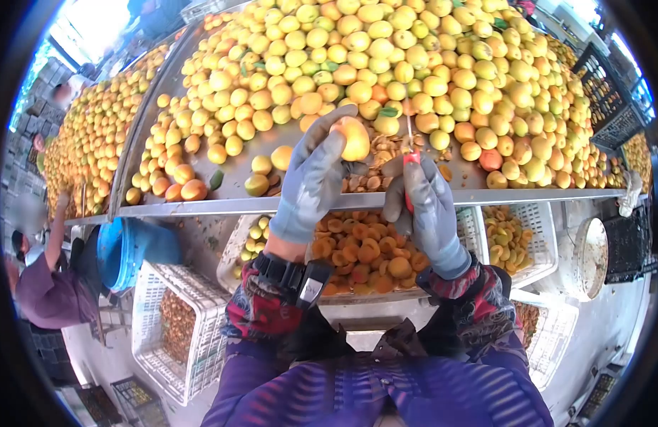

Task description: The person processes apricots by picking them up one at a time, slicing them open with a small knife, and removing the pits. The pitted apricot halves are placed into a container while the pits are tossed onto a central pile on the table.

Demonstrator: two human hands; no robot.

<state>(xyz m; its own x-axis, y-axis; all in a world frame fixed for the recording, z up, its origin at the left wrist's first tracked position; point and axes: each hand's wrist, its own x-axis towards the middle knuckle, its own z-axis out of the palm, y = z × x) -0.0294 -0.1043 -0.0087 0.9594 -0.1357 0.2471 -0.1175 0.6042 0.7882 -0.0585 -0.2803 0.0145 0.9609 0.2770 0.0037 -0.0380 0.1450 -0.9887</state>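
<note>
Bare metal table (236,181) left of centre offers the only open passage. Heaped apricots (429,71) block the upper frame; the table's front rail (542,196) bars the crates (165,313) below.

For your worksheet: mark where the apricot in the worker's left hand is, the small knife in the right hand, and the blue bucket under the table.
apricot (354,138), head view, on its orange front face.
knife (409,158), head view, on the red handle top.
blue bucket (122,250), head view, on its outer wall.

Fruit-processing shed: apricots (414,64) heaped on metal table (222,206), crates (162,320) below
</note>
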